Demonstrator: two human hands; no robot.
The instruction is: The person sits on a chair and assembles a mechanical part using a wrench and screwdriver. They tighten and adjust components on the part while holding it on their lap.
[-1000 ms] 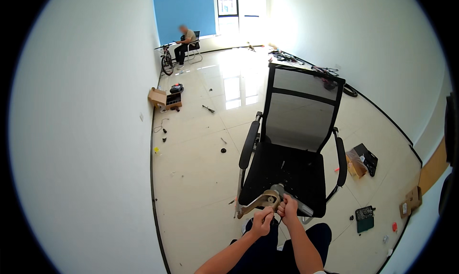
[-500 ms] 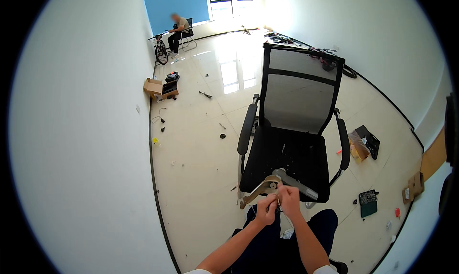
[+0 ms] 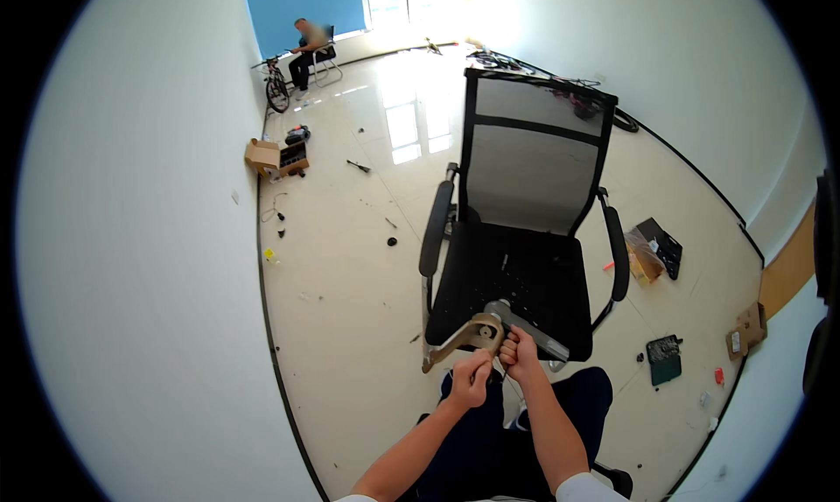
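On the black office chair's seat (image 3: 541, 266) lies a metal part with a grey bar (image 3: 541, 336) and a curved, bronze-coloured arm (image 3: 455, 343). The two pieces meet at the front of the seat, with a round fitting (image 3: 486, 331) showing on the arm. My left hand (image 3: 471, 379) is closed just in front of the arm, fingers curled in a pinch. Close beside it, my right hand (image 3: 521, 355) is closed against the joint, next to the grey bar. Whatever the fingers grip is hidden or too small to name.
A green-and-black case (image 3: 664, 362), a black toolbox (image 3: 661, 248) and cardboard boxes (image 3: 746, 329) lie to the right. An opened carton (image 3: 278, 158) stands along the left wall. Far off, a person (image 3: 308, 47) sits by a bicycle (image 3: 276, 91). Small parts litter the floor.
My hands have drawn slightly apart: the left is lower and to the left, the right is up against the joint. The whole view has shifted a little.
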